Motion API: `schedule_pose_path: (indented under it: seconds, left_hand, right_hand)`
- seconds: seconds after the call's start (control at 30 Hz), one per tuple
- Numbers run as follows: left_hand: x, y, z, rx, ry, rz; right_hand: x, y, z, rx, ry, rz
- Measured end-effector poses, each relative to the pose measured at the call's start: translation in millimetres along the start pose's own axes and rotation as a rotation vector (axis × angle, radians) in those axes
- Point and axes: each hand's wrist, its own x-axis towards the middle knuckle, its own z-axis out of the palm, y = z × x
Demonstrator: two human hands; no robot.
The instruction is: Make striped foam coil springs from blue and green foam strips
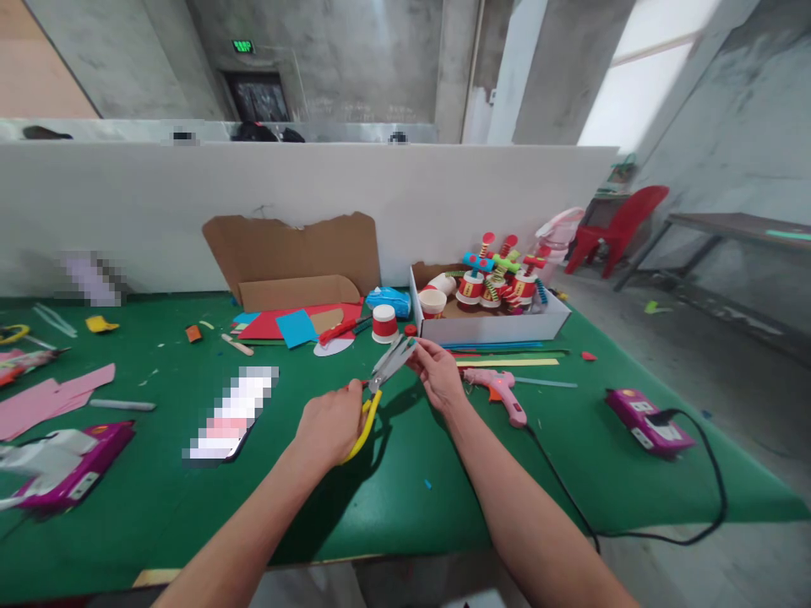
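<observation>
My left hand point(330, 420) is wrapped round the yellow handles of a pair of scissors point(368, 427). Their blades are parted and point away, up to the fingertips of my right hand point(439, 373). That hand is closed in a pinch at the blade tips. A small dark green bit shows there, too little of it to name. Just beyond the blades a red and white paper cup point(383, 324) stands upside down. To the right of my right hand lies a pink glue gun point(498, 390) with its cord trailing toward me.
A white box point(500, 328) holds cup figures point(470, 289). Coloured paper point(296, 329), a red-handled tool point(342, 329) and cardboard point(297, 253) lie at the back. Strips point(507, 362) lie before the box. Purple power strips point(650, 422) sit at both sides; a phone point(234, 414) lies left.
</observation>
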Motion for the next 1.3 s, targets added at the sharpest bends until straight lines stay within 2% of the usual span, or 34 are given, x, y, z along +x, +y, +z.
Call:
schedule_pose_path:
  seconds: [0.53, 1.0, 1.3]
  left_hand:
    - [4.4, 5.3, 3.9, -0.025, 0.021, 0.003]
    - [5.2, 5.7, 3.4, -0.037, -0.052, 0.003]
    - [4.8, 5.6, 6.1, -0.041, -0.060, 0.016]
  right_hand:
    - [-1.0, 2.4, 1.5, -0.084, 0.000, -0.073]
    - [-0.1, 5.2, 0.1, -0.140, -0.004, -0.090]
    - [-0.9, 3.6, 1.0, -0.140, -0.007, -0.073]
